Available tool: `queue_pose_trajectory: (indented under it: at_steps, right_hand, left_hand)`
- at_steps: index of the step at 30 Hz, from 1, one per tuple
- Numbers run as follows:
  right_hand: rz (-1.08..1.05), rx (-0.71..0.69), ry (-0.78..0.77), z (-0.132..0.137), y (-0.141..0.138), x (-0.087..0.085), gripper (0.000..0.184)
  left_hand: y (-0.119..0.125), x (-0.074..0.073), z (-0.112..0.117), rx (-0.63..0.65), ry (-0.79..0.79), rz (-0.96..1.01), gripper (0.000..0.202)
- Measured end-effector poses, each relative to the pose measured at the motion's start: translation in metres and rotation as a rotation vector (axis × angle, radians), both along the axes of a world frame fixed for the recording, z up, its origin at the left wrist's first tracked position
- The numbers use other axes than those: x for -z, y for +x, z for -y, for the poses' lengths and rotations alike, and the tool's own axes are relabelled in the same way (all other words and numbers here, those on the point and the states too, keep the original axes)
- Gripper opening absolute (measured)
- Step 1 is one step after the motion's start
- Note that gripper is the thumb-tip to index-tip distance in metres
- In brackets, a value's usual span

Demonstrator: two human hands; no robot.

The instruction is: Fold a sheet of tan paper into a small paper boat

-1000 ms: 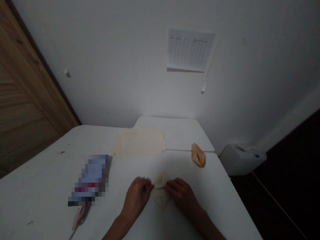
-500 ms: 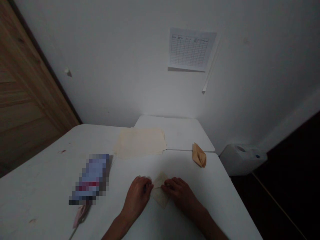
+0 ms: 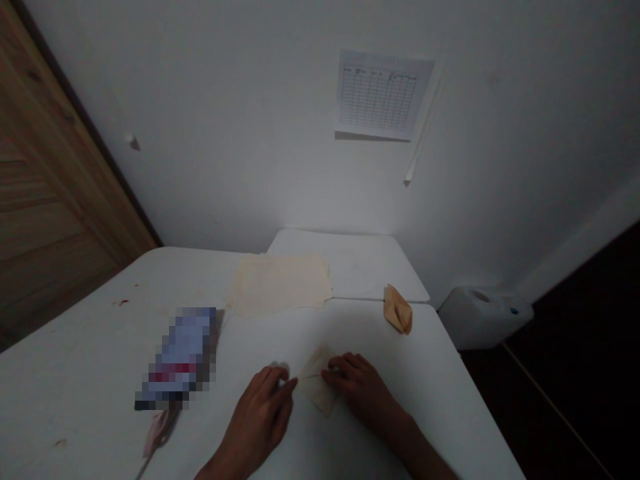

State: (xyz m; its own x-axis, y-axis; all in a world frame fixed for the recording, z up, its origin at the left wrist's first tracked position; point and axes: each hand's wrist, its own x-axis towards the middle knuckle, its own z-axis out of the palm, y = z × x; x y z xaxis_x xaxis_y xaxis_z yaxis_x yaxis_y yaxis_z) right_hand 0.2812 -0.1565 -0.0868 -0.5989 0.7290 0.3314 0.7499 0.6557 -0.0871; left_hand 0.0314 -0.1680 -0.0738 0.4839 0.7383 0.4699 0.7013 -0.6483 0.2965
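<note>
A small piece of pale, thin paper (image 3: 319, 393), folded to a diamond shape with a crease across its middle, lies on the white table in front of me. My right hand (image 3: 357, 383) has its fingers closed at the paper's right corner, thumb and forefinger pinched there. Just off the left corner is my left hand (image 3: 263, 410), fingers loosely bent and apart, one fingertip close to the paper's edge. Nothing shows in the left hand. To the right, farther back, sits a brown folded paper piece (image 3: 398, 311).
Flat pale paper sheets (image 3: 280, 283) lie at the back of the table (image 3: 240, 350). A blurred-out phone-like object (image 3: 183, 353) with a pinkish piece and cord lies at left. A white plastic container (image 3: 483, 320) stands beyond the right edge. A printed chart (image 3: 383, 97) hangs on the wall.
My left hand has let go of the paper's left corner and drawn back to the left, its fingers loosening. My right hand stays at the right corner.
</note>
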Motion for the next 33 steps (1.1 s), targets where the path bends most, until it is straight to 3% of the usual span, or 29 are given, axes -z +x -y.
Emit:
queue_pose_trajectory:
  at_steps: [10, 22, 28, 33]
  right_hand:
    - [-0.026, 0.0, -0.006, 0.0, -0.001, 0.004, 0.027]
    - [-0.056, 0.014, -0.027, 0.001, -0.002, 0.001, 0.026]
    - [-0.097, 0.003, -0.027, 0.001, -0.002, -0.002, 0.023]
    - [-0.139, 0.006, -0.036, 0.001, -0.002, 0.001, 0.023]
  left_hand:
    - [0.002, 0.003, 0.002, 0.017, -0.02, -0.06, 0.035]
    - [0.011, 0.0, 0.002, -0.024, 0.037, -0.112, 0.021]
    - [0.032, -0.002, -0.011, 0.165, -0.101, -0.027, 0.035]
    - [0.044, -0.004, -0.029, 0.146, -0.182, -0.037, 0.024]
